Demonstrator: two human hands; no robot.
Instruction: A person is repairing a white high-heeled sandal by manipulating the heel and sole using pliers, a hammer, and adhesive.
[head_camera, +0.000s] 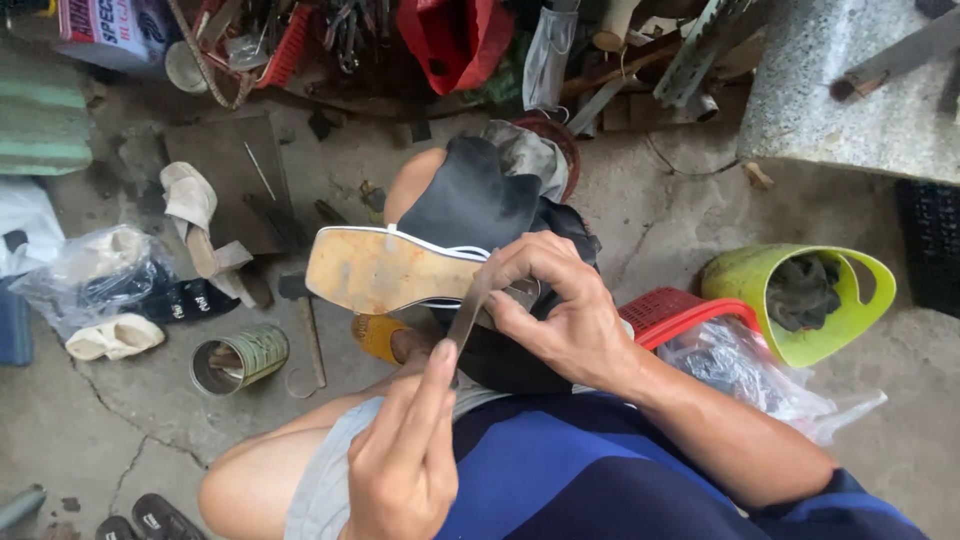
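A white sandal (385, 268) lies sole-up across a black cloth (470, 205) on my knee, its tan sole worn and stained. My right hand (560, 305) grips the sandal's heel end, fingers curled over it. My left hand (405, 455) holds a thin flat metal blade (466, 318) between thumb and fingers; the blade's tip reaches the sole near my right hand's fingers.
On the cracked concrete floor to the left lie several pale shoes (115, 338), a clear plastic bag (95, 265), an open tin can (238, 358) and a hammer (305, 330). A green plastic basket (800, 290), a red crate (665, 310) and another plastic bag (750, 375) sit right. Tools clutter the back.
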